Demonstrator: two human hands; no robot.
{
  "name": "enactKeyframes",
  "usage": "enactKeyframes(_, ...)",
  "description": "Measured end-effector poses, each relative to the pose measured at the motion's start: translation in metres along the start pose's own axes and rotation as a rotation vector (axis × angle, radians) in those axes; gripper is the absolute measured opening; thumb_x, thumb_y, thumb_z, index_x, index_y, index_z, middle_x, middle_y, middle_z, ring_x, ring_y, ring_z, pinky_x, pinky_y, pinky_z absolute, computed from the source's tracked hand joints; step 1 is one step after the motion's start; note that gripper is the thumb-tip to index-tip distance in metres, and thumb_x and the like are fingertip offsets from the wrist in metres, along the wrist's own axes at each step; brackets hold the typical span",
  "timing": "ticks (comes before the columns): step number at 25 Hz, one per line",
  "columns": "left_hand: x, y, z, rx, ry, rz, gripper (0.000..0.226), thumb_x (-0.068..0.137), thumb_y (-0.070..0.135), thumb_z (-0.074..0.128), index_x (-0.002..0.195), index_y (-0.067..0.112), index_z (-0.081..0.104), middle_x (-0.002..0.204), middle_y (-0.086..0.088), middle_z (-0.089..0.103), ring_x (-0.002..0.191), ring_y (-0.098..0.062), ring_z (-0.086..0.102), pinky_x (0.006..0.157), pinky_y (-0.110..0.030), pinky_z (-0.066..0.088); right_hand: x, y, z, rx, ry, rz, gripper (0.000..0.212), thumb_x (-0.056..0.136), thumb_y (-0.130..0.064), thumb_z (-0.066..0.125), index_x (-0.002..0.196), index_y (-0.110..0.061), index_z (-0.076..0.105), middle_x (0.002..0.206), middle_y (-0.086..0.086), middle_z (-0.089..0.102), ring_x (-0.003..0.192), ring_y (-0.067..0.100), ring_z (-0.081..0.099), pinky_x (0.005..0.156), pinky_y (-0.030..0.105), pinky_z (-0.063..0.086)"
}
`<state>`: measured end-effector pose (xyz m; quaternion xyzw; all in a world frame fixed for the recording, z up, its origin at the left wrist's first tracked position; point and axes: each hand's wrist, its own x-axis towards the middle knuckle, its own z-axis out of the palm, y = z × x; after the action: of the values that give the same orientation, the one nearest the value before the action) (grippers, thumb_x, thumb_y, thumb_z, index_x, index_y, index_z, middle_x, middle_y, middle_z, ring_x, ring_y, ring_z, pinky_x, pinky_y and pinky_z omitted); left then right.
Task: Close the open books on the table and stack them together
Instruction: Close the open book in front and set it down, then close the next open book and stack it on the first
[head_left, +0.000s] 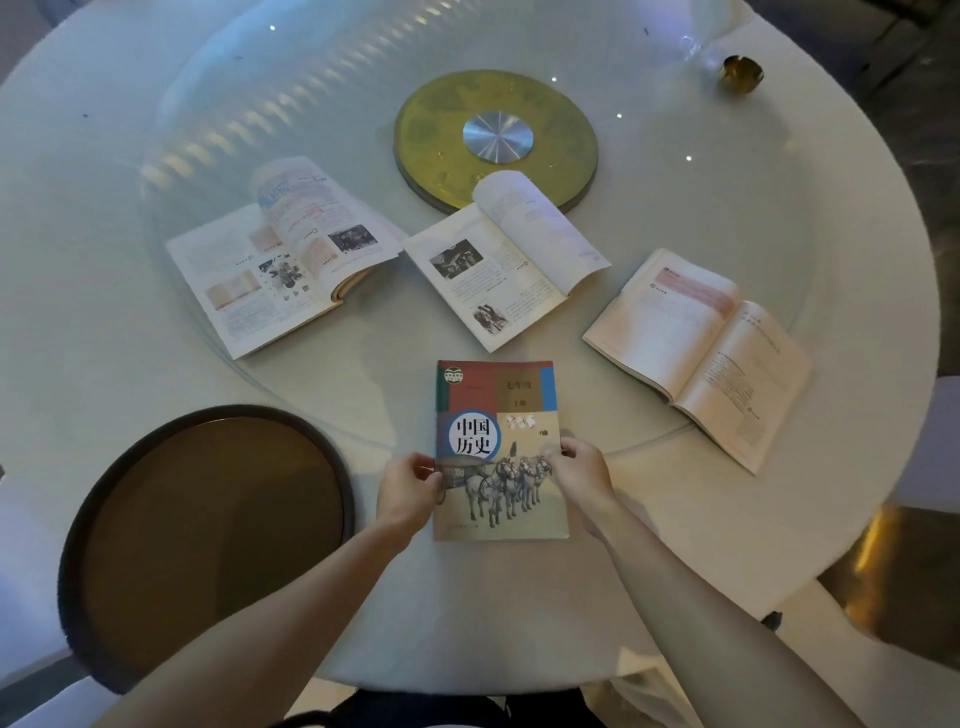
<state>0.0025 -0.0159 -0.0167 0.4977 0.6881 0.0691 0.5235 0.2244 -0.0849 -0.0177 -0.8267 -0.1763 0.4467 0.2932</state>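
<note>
Ok, closed book (498, 447) flat on counter (675, 545), left grip (410, 486) & right grip (576, 470) pinching its side edges; 3 open books (280, 260) beyond grips.

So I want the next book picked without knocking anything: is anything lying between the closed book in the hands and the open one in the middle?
Nothing visible does. Between the closed book and the middle open book there is only bare table. The round tray sits off to the left.

We're looking at a dining room: a big round table (675, 519) with a glass lazy Susan (649, 208) on its gold hub (496, 137).
</note>
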Motion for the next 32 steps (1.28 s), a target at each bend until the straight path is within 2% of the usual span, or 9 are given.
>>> enactKeyframes(3, 0.002, -0.001, 0.0, 0.101, -0.002, 0.065, 0.027, 0.089, 0.013, 0.061, 0.117, 0.014, 0.064, 0.101, -0.003, 0.072, 0.083, -0.018, 0.069, 0.069, -0.034, 0.059, -0.001, 0.004, -0.001, -0.027, -0.007, -0.019, 0.042, 0.086, -0.035, 0.058, 0.091, 0.004, 0.07, 0.094, 0.025, 0.073, 0.082, 0.041, 0.067, 0.067, 0.034, 0.039)
enactKeyframes(7, -0.005, 0.025, 0.007, 0.22, 0.09, 0.298, 0.039, 0.091, 0.024, 0.066, 0.128, 0.018, 0.056, 0.116, -0.002, 0.055, 0.102, -0.02, 0.062, 0.081, -0.036, 0.058, -0.01, 0.0, -0.031, 0.097, 0.03, 0.027, 0.02, 0.089, -0.017, 0.06, 0.07, -0.016, 0.065, 0.072, 0.002, 0.06, 0.068, 0.02, 0.05, 0.067, 0.035, 0.038)
enactKeyframes(10, -0.006, 0.069, 0.029, 0.217, -0.036, 0.432, 0.029, 0.092, 0.023, 0.067, 0.12, 0.017, 0.064, 0.113, -0.002, 0.059, 0.099, -0.017, 0.063, 0.082, -0.028, 0.052, -0.009, 0.003, -0.075, 0.203, 0.131, 0.026, 0.017, 0.094, -0.006, 0.057, 0.08, -0.009, 0.066, 0.08, 0.009, 0.06, 0.073, 0.022, 0.053, 0.065, 0.036, 0.042)
enactKeyframes(14, 0.005, 0.132, 0.077, 0.326, -0.176, 0.463, 0.047, 0.089, 0.037, 0.071, 0.13, 0.015, 0.064, 0.121, -0.005, 0.067, 0.105, -0.018, 0.066, 0.089, -0.03, 0.054, 0.012, 0.015, -0.147, 0.302, 0.27, 0.07, 0.014, 0.094, -0.008, 0.059, 0.102, -0.003, 0.069, 0.087, 0.012, 0.063, 0.072, 0.02, 0.057, 0.065, 0.034, 0.049)
enactKeyframes(17, 0.012, 0.174, 0.116, 0.335, -0.244, 0.419, 0.055, 0.087, 0.04, 0.072, 0.134, 0.014, 0.061, 0.129, -0.007, 0.064, 0.11, -0.02, 0.063, 0.076, -0.024, 0.058, 0.031, 0.028, -0.195, 0.372, 0.353, 0.106, 0.01, 0.09, -0.016, 0.069, 0.099, -0.012, 0.066, 0.093, 0.01, 0.063, 0.073, 0.018, 0.055, 0.069, 0.033, 0.048)
enactKeyframes(21, 0.025, 0.216, 0.167, 0.333, -0.228, 0.38, 0.064, 0.088, 0.041, 0.071, 0.143, 0.014, 0.053, 0.141, -0.01, 0.057, 0.126, -0.025, 0.056, 0.103, -0.039, 0.048, 0.056, 0.048, -0.249, 0.434, 0.374, 0.159, 0.038, 0.092, -0.022, 0.074, 0.124, -0.006, 0.061, 0.11, 0.006, 0.064, 0.082, 0.015, 0.058, 0.068, 0.023, 0.048)
enactKeyframes(25, 0.044, 0.246, 0.209, 0.278, -0.21, 0.312, 0.069, 0.091, 0.039, 0.067, 0.149, 0.015, 0.04, 0.151, -0.009, 0.045, 0.131, -0.027, 0.051, 0.105, -0.035, 0.042, 0.09, 0.066, -0.285, 0.531, 0.353, 0.23, 0.065, 0.086, -0.032, 0.082, 0.135, 0.0, 0.055, 0.129, 0.009, 0.067, 0.098, 0.02, 0.067, 0.068, 0.022, 0.05)
enactKeyframes(29, 0.068, 0.265, 0.234, 0.322, -0.136, 0.265, 0.075, 0.087, 0.037, 0.069, 0.151, 0.014, 0.037, 0.153, -0.01, 0.043, 0.136, -0.03, 0.047, 0.108, -0.039, 0.04, 0.119, 0.074, -0.301, 0.54, 0.379, 0.299, 0.06, 0.087, -0.034, 0.079, 0.132, 0.002, 0.062, 0.126, 0.013, 0.07, 0.115, 0.029, 0.069, 0.073, 0.024, 0.05)
enactKeyframes(32, 0.082, 0.27, 0.243, 0.499, -0.033, 0.222, 0.085, 0.076, 0.048, 0.07, 0.146, 0.011, 0.039, 0.147, -0.018, 0.042, 0.133, -0.036, 0.043, 0.109, -0.049, 0.041, 0.135, 0.075, -0.303, 0.527, 0.428, 0.39, 0.049, 0.082, -0.03, 0.078, 0.121, -0.001, 0.071, 0.117, 0.016, 0.072, 0.107, 0.034, 0.071, 0.074, 0.032, 0.053)
